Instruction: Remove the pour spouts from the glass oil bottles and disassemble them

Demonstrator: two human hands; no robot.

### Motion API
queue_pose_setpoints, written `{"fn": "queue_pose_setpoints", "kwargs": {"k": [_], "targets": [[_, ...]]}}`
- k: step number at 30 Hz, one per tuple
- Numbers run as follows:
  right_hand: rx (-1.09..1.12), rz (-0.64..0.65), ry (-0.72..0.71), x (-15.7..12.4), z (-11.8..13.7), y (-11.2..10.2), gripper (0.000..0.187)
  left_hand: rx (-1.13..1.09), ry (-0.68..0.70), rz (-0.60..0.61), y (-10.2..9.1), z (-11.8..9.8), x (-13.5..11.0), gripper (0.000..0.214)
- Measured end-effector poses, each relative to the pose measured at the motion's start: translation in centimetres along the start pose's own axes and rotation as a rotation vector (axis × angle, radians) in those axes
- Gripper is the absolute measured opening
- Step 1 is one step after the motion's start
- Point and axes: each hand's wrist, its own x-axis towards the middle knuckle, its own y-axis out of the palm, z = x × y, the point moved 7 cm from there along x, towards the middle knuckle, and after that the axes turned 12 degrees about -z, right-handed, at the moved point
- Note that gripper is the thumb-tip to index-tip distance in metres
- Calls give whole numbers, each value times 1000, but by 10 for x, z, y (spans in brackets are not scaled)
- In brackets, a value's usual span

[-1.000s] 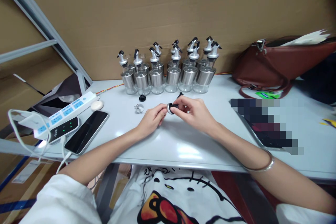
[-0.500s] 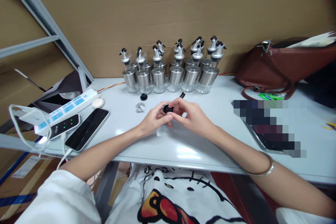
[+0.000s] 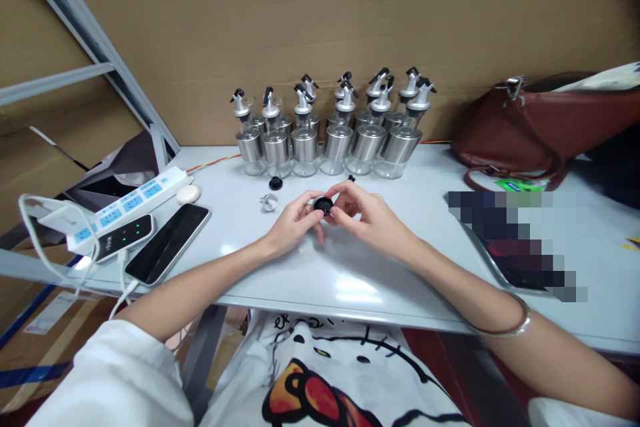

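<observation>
Both hands meet over the middle of the white table (image 3: 350, 280). My left hand (image 3: 293, 223) and my right hand (image 3: 367, 217) pinch a small round black cap (image 3: 323, 204) between their fingertips, its underside turned toward me. A small black piece (image 3: 351, 178) shows just above my right fingers. A second black cap (image 3: 275, 183) and a small silver ring (image 3: 269, 201) lie on the table to the left of my hands. Behind them stand several glass and steel dispenser bottles (image 3: 333, 137) with black-and-silver pour spouts.
At the left lie a white-and-blue power strip (image 3: 127, 203), a power bank with green lights (image 3: 117, 239), a black phone (image 3: 167, 243) and a small white oval thing (image 3: 188, 194). A brown handbag (image 3: 540, 127) rests at the back right. Cardboard (image 3: 320, 13) walls the back.
The cap has been turned in my fingers, so its round black underside now faces me instead of its side. Both hands stayed in place; the view shifted slightly.
</observation>
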Motion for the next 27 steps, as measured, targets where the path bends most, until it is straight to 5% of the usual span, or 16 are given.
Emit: {"fn": "queue_pose_setpoints", "kwargs": {"k": [27], "targets": [[0,72,49,-1,1,2,31,13,53,75,3,-1,-1,32]]}}
